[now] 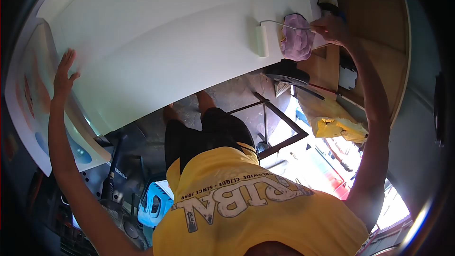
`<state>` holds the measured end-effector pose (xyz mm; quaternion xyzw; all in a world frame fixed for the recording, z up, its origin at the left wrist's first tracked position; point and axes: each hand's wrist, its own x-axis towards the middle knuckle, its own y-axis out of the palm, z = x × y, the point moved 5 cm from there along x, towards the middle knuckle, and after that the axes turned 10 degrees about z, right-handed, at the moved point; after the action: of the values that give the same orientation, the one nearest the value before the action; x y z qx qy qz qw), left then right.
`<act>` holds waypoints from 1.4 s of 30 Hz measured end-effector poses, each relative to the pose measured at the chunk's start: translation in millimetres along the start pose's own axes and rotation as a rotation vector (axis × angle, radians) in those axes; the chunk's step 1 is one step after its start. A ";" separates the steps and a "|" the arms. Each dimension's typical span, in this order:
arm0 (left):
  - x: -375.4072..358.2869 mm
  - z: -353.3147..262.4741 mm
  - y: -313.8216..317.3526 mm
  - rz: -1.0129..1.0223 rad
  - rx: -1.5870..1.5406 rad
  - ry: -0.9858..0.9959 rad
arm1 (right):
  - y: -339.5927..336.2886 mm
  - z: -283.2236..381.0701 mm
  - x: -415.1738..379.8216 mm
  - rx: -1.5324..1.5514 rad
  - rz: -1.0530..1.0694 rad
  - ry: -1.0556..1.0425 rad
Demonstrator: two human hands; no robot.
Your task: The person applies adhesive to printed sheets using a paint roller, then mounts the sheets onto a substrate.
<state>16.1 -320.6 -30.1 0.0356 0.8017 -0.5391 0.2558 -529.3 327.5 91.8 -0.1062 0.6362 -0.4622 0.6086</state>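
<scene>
My right hand (332, 29) is closed around the handle end of a small paint roller (262, 41), whose thin wire frame crosses a pink crumpled cloth (297, 42). The pale roller sleeve lies over the broad white surface (166, 52), near its front edge. At the far left, my left hand (64, 73) has its fingers stretched out and holds nothing. It is over the white surface, beside the curled edge of a glossy printed sheet (31, 95) with orange and blue shapes. A dark object (327, 2) lies just beyond my right hand.
Brown wooden panels (379, 33) stand at the right. Below the white surface's edge are a dark round fan-like object (287, 72), a black metal frame (284, 144) and a yellow bag (339, 129). A blue plastic item (154, 204) is on the lower left.
</scene>
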 end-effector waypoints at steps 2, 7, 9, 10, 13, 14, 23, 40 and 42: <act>1.0 0.3 -2.9 0.004 -0.003 0.003 | -6.9 -3.6 -6.3 -0.043 0.121 0.093; 0.3 1.3 -0.3 0.026 0.008 -0.053 | -21.9 -18.3 -33.2 -0.144 0.035 0.102; -0.6 1.8 -1.0 0.013 -0.005 -0.045 | -32.4 -17.4 -36.4 -0.131 -0.089 0.053; -0.3 2.8 0.6 0.008 -0.014 -0.039 | -42.7 -7.1 -28.8 -0.134 0.014 0.150; 1.2 6.0 1.0 0.011 0.026 -0.025 | -70.8 8.2 -0.1 -0.116 0.193 0.321; 5.7 6.4 2.9 -0.013 0.028 0.012 | -70.0 7.5 10.1 -0.091 0.173 0.296; -3.0 -2.3 1.5 -0.050 0.027 -0.080 | -54.1 197.7 124.5 -0.145 0.009 -0.137; -2.7 -7.9 -2.7 -0.015 0.149 -0.164 | 71.3 485.2 74.0 0.707 -0.042 0.113; -3.3 -3.7 -0.2 -0.004 0.169 -0.168 | 105.4 512.7 70.4 0.892 -0.100 0.180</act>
<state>17.5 -316.7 -27.4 0.0103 0.7290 -0.6065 0.3172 -53.6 101.2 54.7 0.1762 0.4194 -0.7272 0.5140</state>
